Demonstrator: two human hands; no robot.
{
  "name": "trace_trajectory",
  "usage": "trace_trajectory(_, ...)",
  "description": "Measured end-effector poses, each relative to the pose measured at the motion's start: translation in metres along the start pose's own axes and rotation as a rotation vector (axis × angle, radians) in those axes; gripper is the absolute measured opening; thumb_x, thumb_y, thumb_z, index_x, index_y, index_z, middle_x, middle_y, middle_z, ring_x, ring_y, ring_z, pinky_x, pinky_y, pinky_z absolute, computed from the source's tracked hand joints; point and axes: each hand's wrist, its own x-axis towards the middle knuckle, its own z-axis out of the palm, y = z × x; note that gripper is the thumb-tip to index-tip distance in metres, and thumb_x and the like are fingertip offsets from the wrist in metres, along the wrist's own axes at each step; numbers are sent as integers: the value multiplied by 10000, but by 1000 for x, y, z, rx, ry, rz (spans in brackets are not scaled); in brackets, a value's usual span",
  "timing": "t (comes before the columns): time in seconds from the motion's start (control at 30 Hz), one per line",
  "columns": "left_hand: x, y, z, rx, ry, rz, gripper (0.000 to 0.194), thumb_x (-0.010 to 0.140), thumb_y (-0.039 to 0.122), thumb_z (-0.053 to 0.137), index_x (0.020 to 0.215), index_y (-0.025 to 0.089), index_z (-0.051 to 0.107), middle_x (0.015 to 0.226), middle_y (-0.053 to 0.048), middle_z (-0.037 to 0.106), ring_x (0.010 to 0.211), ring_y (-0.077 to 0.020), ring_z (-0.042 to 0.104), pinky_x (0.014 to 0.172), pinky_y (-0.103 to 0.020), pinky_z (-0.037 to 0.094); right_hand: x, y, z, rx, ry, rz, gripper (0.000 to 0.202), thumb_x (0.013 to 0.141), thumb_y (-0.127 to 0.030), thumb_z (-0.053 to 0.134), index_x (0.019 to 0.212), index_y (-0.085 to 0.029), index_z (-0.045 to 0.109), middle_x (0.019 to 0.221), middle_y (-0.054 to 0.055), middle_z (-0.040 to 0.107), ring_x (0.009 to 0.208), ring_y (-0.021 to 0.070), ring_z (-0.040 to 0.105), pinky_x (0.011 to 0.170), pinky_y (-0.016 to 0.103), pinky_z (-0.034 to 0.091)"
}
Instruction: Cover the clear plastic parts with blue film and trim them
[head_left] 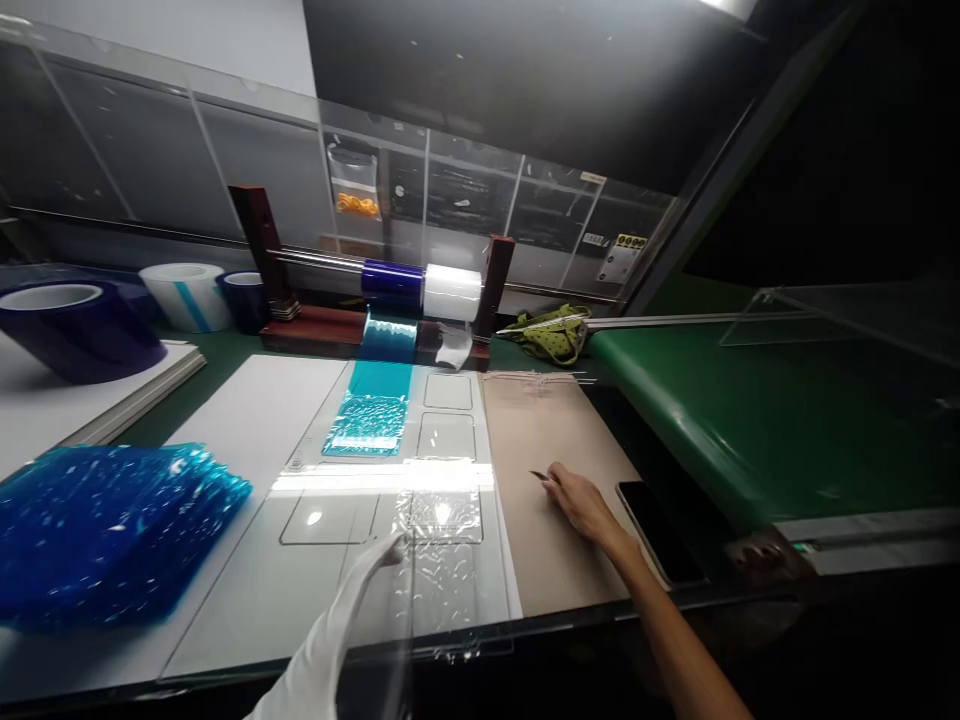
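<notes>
My left hand [384, 556], in a white glove or sleeve, is at the left edge of a strip of clear film [444, 580], its fingers seemingly pinched on that edge. Bubbled and wrinkled, the strip lies over a glass plate [247, 590] with dark rounded outlines and hangs past the table's front edge. My right hand [581, 500] is bare and closed round a small dark pointed blade [538, 475], above a brown board [540, 570]. Blue film [371, 410] runs from a blue roll [392, 285] onto the plate; beside it on the same rod sits a clear film roll [452, 292].
A stack of blue film sheets [112, 530] lies left. Behind it stand a large blue roll [75, 325] and a white roll [186, 297]. A phone [660, 530] rests right of the board. Further right is a green conveyor belt [735, 410]; a green patterned pouch [551, 335] lies behind.
</notes>
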Motion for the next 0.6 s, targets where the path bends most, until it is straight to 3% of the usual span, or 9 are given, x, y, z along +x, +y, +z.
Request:
trace_trajectory(0.1, 4, 5, -9, -111, -2, -66, 437, 859, 405, 562, 1236, 191, 505, 1294, -101, 509, 1142, -250, 518, 948, -497, 453, -40, -40, 3, 144, -44, -61, 305, 995, -359, 224, 909, -211, 476, 668, -30, 517, 609, 124, 521, 632, 237, 421)
trace_trajectory(0.23, 10, 10, -14, -126, 1, -92, 385, 876, 394, 541, 1194, 178, 526, 1216, -91, 550, 1047, -220, 562, 867, -446, 506, -89, -107, 13, 477, -196, -249, 322, 996, -368, 263, 908, -212, 530, 712, -8, 566, 688, 115, 555, 661, 211, 419)
trace_trajectory(0.33, 11, 13, -10, -120, -22, -101, 372, 876, 393, 541, 1184, 184, 534, 1208, -88, 557, 1040, -217, 565, 863, -438, 509, -107, -136, 20, 597, -252, -372, 355, 990, -372, 245, 821, -209, 512, 686, -5, 558, 618, 104, 518, 624, 213, 403)
trace_trajectory(0.43, 13, 16, -5, -73, -63, -96, 363, 875, 393, 543, 1170, 181, 543, 1200, -83, 563, 1045, -220, 565, 871, -438, 504, -114, -146, 23, 597, -284, -229, 348, 922, -531, 381, 812, -221, 494, 740, -1, 552, 648, 116, 495, 593, 212, 400)
trace_trajectory(0.5, 16, 18, -2, -21, -96, -87, 351, 878, 393, 539, 1154, 177, 552, 1191, -84, 569, 1044, -214, 566, 880, -439, 499, -116, -148, 24, 603, -329, -115, 421, 767, -640, 573, 807, -228, 495, 767, -7, 542, 654, 119, 477, 543, 200, 390)
trace_trajectory(0.6, 19, 23, 1, 68, -148, -66, 338, 879, 399, 537, 1125, 170, 567, 1165, -82, 587, 1048, -211, 569, 912, -456, 479, -118, -150, 23, 626, -393, -40, 522, 590, -656, 722, 783, -229, 492, 776, -17, 522, 636, 108, 452, 488, 185, 361)
